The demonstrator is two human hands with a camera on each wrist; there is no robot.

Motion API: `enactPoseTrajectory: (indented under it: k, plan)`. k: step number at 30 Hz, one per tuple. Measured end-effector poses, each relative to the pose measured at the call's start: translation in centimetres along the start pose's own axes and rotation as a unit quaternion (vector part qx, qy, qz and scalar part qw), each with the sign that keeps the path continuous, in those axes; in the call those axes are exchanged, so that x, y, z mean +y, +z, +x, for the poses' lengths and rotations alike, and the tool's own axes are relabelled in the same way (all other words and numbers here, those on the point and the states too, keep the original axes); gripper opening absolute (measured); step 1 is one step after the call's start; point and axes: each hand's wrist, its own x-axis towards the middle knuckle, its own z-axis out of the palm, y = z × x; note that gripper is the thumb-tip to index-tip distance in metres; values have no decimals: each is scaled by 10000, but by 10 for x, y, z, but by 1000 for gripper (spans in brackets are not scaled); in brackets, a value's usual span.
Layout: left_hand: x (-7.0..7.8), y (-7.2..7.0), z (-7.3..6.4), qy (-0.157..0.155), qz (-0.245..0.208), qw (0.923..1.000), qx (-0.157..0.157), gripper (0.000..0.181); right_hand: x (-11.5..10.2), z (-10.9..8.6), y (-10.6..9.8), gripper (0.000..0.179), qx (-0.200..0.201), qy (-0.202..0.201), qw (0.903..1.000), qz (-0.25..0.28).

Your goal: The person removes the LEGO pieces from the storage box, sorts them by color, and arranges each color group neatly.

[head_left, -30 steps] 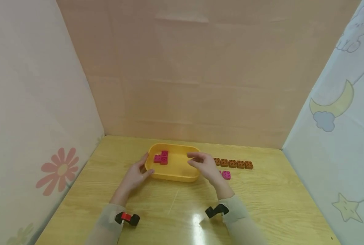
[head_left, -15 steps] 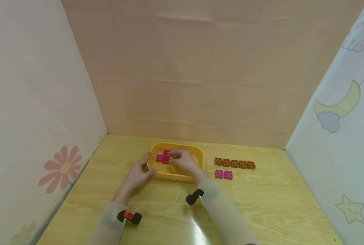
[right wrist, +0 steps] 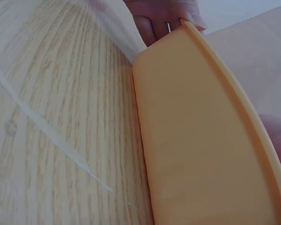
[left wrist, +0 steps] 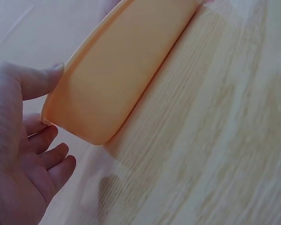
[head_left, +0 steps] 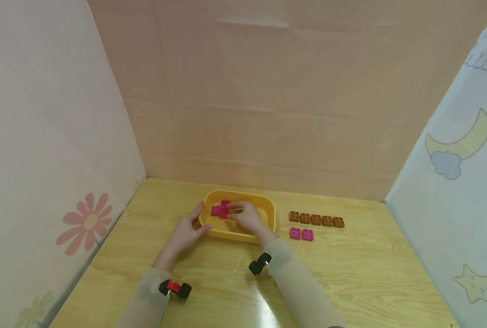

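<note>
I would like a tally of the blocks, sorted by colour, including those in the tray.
Orange-brown blocks: 5, in a row on the table
Pink blocks: 5 in sight, 2 on the table and 3 in the yellow tray
Total: 10 in sight; the right hand may hide more in the tray.

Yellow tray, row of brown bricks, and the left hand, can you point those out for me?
Yellow tray [head_left: 231, 236]: head view, on its near outer wall.
Row of brown bricks [head_left: 316, 219]: head view, on the top of the middle brick.
Left hand [head_left: 184, 233]: head view, on the back of the hand.
</note>
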Motion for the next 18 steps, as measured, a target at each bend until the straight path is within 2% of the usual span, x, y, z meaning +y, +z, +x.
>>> enactPoseTrajectory:
  k: [10,14,18]
  plan:
    - [1,0,2,20,-134,9999,-32,82,-4,2,-1,34,31,-17,10000,-65]
    - [-2,0,2,35,-233,9997,-26,82,-2,3,0,34,45,-37,9999,108]
    - [-4,1,2,36,-191,9998,-53,83,1,2,1,33,32,29,10000,-12]
